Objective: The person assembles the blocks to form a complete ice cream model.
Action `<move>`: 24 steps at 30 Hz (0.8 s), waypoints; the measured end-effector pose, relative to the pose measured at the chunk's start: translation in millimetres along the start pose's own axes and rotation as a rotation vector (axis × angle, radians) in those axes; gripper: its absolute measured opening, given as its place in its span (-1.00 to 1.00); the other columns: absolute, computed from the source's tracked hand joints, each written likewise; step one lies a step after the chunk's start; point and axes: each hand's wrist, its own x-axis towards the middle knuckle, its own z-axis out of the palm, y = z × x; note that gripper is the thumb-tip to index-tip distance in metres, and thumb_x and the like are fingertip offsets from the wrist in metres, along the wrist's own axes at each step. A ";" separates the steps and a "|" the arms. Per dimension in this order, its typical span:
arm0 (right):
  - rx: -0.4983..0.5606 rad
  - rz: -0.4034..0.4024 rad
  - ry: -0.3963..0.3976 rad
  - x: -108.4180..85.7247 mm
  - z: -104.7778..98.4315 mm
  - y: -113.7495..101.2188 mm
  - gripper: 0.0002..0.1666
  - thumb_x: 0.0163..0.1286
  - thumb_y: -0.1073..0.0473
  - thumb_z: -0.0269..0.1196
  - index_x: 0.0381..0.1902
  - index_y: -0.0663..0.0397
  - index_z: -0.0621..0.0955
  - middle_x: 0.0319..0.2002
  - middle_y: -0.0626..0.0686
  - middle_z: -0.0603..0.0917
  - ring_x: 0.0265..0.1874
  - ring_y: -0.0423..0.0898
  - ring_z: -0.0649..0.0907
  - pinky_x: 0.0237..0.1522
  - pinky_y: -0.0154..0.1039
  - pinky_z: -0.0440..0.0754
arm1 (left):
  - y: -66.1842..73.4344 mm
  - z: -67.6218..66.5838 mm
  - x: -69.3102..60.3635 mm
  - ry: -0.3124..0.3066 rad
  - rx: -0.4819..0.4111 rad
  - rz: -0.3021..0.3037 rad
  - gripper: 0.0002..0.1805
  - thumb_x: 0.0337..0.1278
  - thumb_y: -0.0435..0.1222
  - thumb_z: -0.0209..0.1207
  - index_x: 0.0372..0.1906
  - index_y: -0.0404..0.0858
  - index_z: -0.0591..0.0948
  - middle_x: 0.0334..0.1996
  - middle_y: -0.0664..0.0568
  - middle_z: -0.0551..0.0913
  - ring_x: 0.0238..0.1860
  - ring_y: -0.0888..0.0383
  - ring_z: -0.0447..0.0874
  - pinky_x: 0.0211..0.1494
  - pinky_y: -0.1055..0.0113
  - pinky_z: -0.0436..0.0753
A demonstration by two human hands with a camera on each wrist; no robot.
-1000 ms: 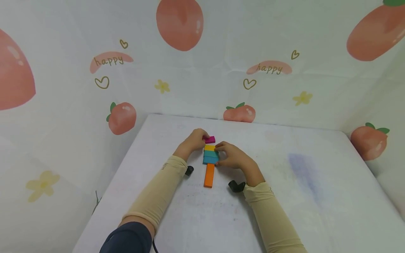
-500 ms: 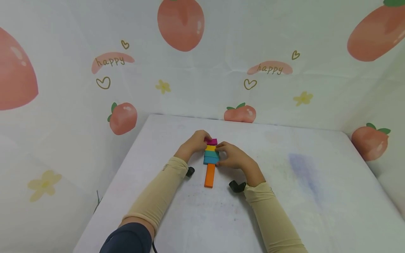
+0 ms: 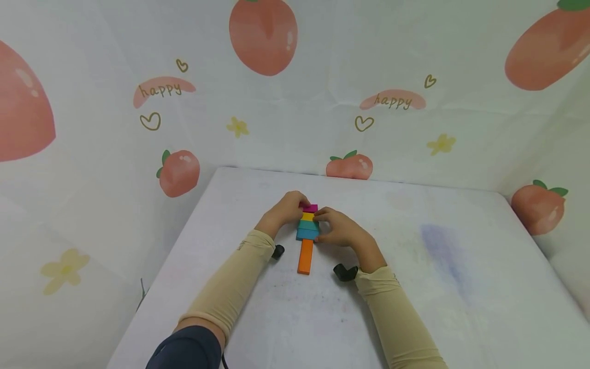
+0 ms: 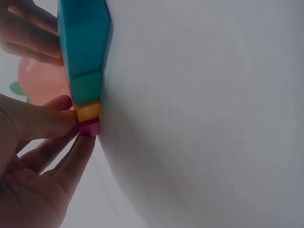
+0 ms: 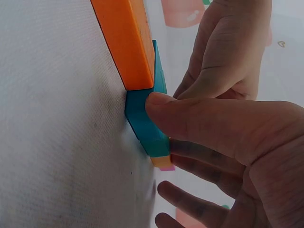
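A row of flat blocks lies on the table: an orange block (image 3: 305, 256) nearest, then a blue block (image 3: 307, 234), a teal block (image 3: 308, 225), a yellow block (image 3: 307, 217) and a magenta block (image 3: 311, 208) farthest. My left hand (image 3: 288, 207) pinches the magenta block, which sits against the yellow one in the left wrist view. From the right, my right hand (image 3: 340, 227) holds the blue and teal blocks. Its thumb (image 5: 175, 114) presses the blue block's near corner, and its index finger reaches the yellow block; part of that contact is hidden.
The white table (image 3: 405, 318) stretches around the blocks, with a bluish stain (image 3: 444, 256) on the right. Black wrist devices (image 3: 345, 272) sit beneath both wrists. Behind the table hangs a white cloth (image 3: 295, 113) printed with peaches.
My left hand has moved slightly nearer and right, bringing the magenta block from a small gap up to the yellow one. The right hand has stayed in place.
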 end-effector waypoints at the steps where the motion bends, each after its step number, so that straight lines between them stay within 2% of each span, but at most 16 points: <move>1: -0.001 -0.001 0.000 0.0 0.2 0.3 -0.31 0.33 0.08 0.51 0.38 0.15 0.63 0.45 0.12 0.52 0.47 0.14 0.47 0.54 0.18 0.43 | -0.3 0.7 0.5 -0.002 0.001 -0.001 -0.63 0.37 -0.55 0.13 0.18 -0.41 0.72 0.17 -0.22 0.71 0.19 -0.11 0.61 0.44 0.07 0.62; 10: -0.005 -0.006 0.001 -0.5 1.4 -1.5 -0.31 0.34 0.08 0.51 0.37 0.17 0.63 0.45 0.15 0.52 0.47 0.15 0.47 0.55 0.17 0.42 | 2.0 3.9 2.8 0.000 0.024 0.037 -0.64 0.38 -0.55 0.10 0.14 -0.40 0.74 0.14 -0.22 0.73 0.15 -0.09 0.62 0.42 0.08 0.63; 24: -0.042 -0.008 0.012 -0.4 0.1 -2.8 -0.30 0.32 0.08 0.53 0.37 0.16 0.64 0.49 0.17 0.46 0.50 0.21 0.39 0.53 0.21 0.43 | 3.3 6.0 5.0 0.004 0.029 0.028 -0.66 0.35 -0.55 0.14 0.13 -0.41 0.75 0.11 -0.21 0.73 0.10 -0.07 0.63 0.37 0.09 0.67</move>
